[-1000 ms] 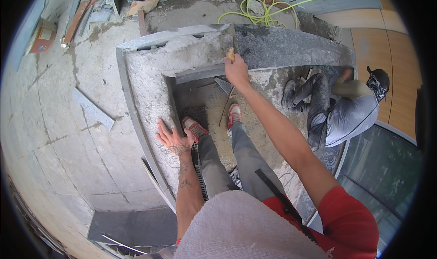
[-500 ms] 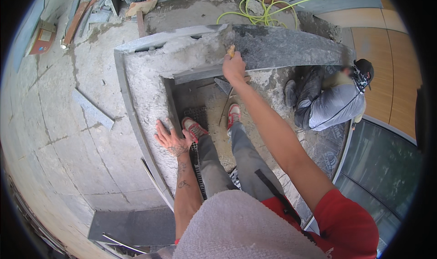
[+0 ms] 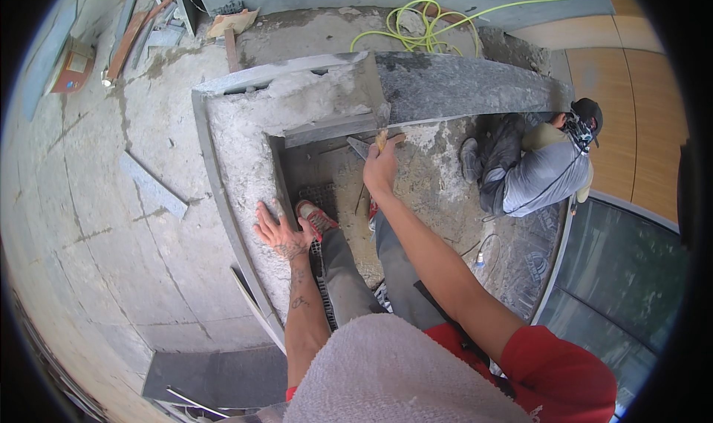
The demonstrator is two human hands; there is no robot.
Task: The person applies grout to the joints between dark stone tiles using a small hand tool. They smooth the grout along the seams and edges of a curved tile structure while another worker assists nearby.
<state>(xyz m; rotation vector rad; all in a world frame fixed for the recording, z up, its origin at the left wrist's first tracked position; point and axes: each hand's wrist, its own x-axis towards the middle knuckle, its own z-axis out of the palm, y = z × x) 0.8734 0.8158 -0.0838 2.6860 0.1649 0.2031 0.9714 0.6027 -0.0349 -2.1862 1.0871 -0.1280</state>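
My right hand [image 3: 380, 172] is closed round the wooden handle of a small trowel [image 3: 382, 137]. Its grey blade meets the inner front edge of the ledge, where a dark grey stone slab [image 3: 468, 85] ends and rough mortar [image 3: 316, 96] begins. The blade is small in view, so its exact shape is unclear. Fingers spread, my left hand [image 3: 284, 231] lies flat on the whitish mortar top [image 3: 239, 170] of the ledge's left side and holds nothing. My feet stand inside the recess that the ledge surrounds.
A co-worker [image 3: 538, 174] crouches at the right, beside the slab's end. A yellow-green hose [image 3: 431, 40] lies coiled behind the ledge. A stone strip [image 3: 154, 185] rests on the left floor, with a box [image 3: 73, 66] and scrap boards [image 3: 134, 40] farther back. A brush [image 3: 480, 260] lies right of my legs.
My right hand has drawn the trowel back toward me, from the top of the ledge to its inner edge. The left hand stays in place.
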